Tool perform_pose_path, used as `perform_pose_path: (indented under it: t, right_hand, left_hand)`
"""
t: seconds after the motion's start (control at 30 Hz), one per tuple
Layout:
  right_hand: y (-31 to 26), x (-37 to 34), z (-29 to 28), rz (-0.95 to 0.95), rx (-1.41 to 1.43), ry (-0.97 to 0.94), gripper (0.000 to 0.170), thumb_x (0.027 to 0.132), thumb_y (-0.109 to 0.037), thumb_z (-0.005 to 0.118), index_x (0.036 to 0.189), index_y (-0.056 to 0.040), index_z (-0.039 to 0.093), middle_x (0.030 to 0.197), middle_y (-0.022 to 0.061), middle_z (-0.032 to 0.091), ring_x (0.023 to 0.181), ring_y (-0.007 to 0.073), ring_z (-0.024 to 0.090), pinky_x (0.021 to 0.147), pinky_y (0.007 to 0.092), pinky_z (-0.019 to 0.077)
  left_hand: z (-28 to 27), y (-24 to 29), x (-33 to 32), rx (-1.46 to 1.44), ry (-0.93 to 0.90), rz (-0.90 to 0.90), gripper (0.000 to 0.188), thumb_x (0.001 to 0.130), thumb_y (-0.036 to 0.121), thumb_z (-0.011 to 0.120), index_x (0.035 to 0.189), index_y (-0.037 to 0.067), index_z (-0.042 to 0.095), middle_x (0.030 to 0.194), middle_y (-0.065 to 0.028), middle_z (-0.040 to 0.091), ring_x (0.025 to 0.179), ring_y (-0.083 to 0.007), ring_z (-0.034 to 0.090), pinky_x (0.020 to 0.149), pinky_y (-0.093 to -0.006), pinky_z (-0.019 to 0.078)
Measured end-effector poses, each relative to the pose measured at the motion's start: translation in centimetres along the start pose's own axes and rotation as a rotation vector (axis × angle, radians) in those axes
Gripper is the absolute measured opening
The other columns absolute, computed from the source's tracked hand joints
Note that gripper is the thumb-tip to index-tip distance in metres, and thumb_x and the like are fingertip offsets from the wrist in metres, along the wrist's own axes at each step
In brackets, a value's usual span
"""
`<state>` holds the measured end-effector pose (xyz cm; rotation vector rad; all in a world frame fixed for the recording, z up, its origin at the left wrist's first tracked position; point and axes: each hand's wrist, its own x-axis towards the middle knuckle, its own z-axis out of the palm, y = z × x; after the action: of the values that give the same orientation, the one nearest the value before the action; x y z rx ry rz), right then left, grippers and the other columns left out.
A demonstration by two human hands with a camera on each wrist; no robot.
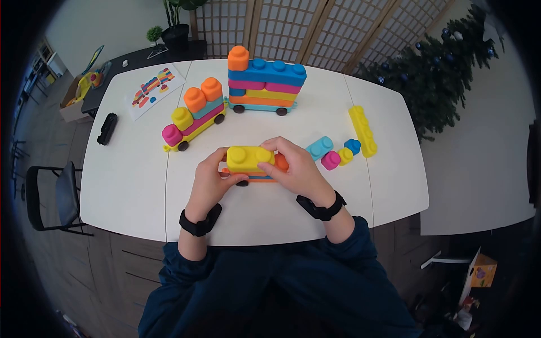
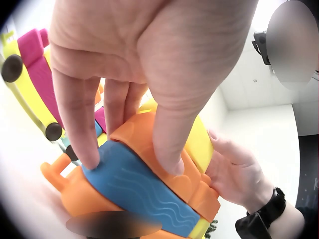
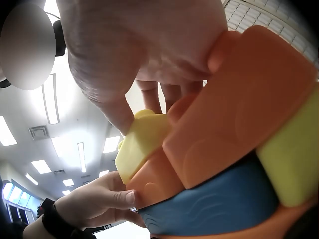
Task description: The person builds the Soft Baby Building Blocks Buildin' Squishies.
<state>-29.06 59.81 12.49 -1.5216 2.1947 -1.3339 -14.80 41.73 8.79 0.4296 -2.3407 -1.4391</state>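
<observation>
A yellow two-stud block (image 1: 243, 160) lies on top of an orange wheeled base with blue and orange blocks, near the table's front. The left hand (image 1: 209, 179) grips the stack from its left side; in the left wrist view its thumb presses an orange block (image 2: 138, 134) above the blue block (image 2: 144, 184). The right hand (image 1: 298, 172) pinches the yellow block (image 3: 142, 142) at its right end, thumb on top. Beside it in the stack rises a taller orange block (image 3: 244, 104), partly hidden by the right hand in the head view.
Behind stand a blue-topped block car (image 1: 267, 76) and a yellow-based car (image 1: 197, 129). Rightward lie a turquoise block (image 1: 319, 147), small magenta, yellow and blue blocks, and a long yellow block (image 1: 363, 132). A picture sheet (image 1: 141, 110) and a black object (image 1: 107, 129) lie left.
</observation>
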Motion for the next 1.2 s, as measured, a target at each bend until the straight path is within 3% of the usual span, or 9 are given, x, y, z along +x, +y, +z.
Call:
perform_pose_path:
  t: [0.07,0.27,0.5,0.6,0.67,0.73,0.87,0.97,1.2]
  right_hand:
    - [0.3,0.0,0.3,-0.090,-0.066,0.067,0.031,0.088,-0.022,0.078,0.108,-0.0047,0.062,0.104,0.0110,0.071,0.093,0.0330,0.070,0.079,0.0379,0.0560]
    - [0.0,0.0,0.3,-0.090,-0.081,0.074,0.030,0.088,-0.022,0.078,0.106,-0.0051,0.062,0.101,0.0102,0.070,0.091,0.0328,0.070,0.078,0.0385,0.0561]
    - [0.5,-0.3,0.9,-0.107,-0.078,0.095,0.031,0.087,-0.023,0.079,0.107,-0.0054,0.063,0.106,0.0101,0.072,0.094,0.0313,0.071,0.079,0.0377,0.0568]
    - [0.6,-0.3,0.5,-0.099,-0.103,0.104,0.037,0.086,-0.024,0.080,0.114,-0.0058,0.064,0.111,0.0114,0.072,0.100,0.0322,0.070,0.084,0.0375,0.0565]
    - [0.6,-0.5,-0.9,-0.214,-0.209,0.157,0.042,0.086,-0.024,0.080,0.121,-0.0054,0.065,0.118,0.0134,0.071,0.105,0.0326,0.069,0.088,0.0375,0.0554]
    - [0.7,-1.8,-2.8,0.006,-0.181,0.253,0.044,0.088,-0.023,0.079,0.124,-0.0038,0.065,0.124,0.0154,0.068,0.109,0.0327,0.068,0.092,0.0386,0.0541]
    - [2.9,-4.6,-7.3,0.322,-0.281,0.392,0.041,0.088,-0.025,0.078,0.119,-0.0017,0.066,0.114,0.0177,0.070,0.103,0.0324,0.069,0.089,0.0413,0.0545]
    - [6.7,-7.4,-9.8,0.373,-0.595,0.415,0.037,0.088,-0.025,0.078,0.116,-0.0019,0.067,0.110,0.0167,0.070,0.097,0.0311,0.069,0.084,0.0407,0.0554]
    - [9.2,-9.9,-10.4,0.552,-0.601,0.304,0.035,0.087,-0.022,0.079,0.113,-0.0016,0.069,0.106,0.0135,0.072,0.089,0.0269,0.069,0.080,0.0382,0.0560]
  left_hand:
    - [-0.1,0.2,-0.1,0.009,-0.003,0.011,0.062,0.073,0.012,0.092,0.127,0.004,0.063,0.107,-0.0114,0.073,0.100,-0.0240,0.071,0.077,-0.0319,0.0606]
    - [-0.3,1.0,-0.1,-0.068,-0.003,0.053,0.064,0.079,0.023,0.089,0.134,0.008,0.059,0.112,-0.0108,0.074,0.107,-0.0238,0.071,0.080,-0.0330,0.0592]
    - [-0.6,0.4,0.0,-0.055,-0.016,0.056,0.057,0.082,0.023,0.086,0.130,0.007,0.061,0.113,-0.0094,0.073,0.108,-0.0232,0.070,0.082,-0.0339,0.0579]
    - [-0.6,0.4,0.1,-0.056,-0.024,0.049,0.055,0.082,0.023,0.086,0.129,0.007,0.061,0.112,-0.0091,0.073,0.108,-0.0230,0.070,0.083,-0.0345,0.0574]
    - [-0.8,0.5,0.2,-0.068,-0.030,0.051,0.055,0.082,0.023,0.086,0.129,0.007,0.061,0.112,-0.0091,0.073,0.107,-0.0228,0.070,0.084,-0.0348,0.0572]
    - [-1.1,0.7,0.2,-0.024,-0.079,-0.002,0.057,0.084,0.019,0.085,0.132,0.007,0.059,0.120,-0.0089,0.070,0.116,-0.0219,0.066,0.090,-0.0367,0.0575]
    - [-1.0,1.3,0.2,-0.041,-0.054,0.038,0.058,0.083,0.019,0.086,0.134,0.007,0.059,0.125,-0.0099,0.068,0.118,-0.0231,0.065,0.097,-0.0392,0.0545]
    - [-0.7,1.8,0.3,-0.152,-0.032,0.120,0.059,0.083,0.018,0.085,0.135,0.008,0.058,0.127,-0.0106,0.067,0.118,-0.0241,0.065,0.102,-0.0411,0.0512]
    - [-0.9,1.0,0.6,-0.093,-0.051,0.148,0.053,0.083,0.016,0.085,0.128,0.005,0.060,0.117,-0.0127,0.070,0.109,-0.0269,0.069,0.100,-0.0413,0.0541]
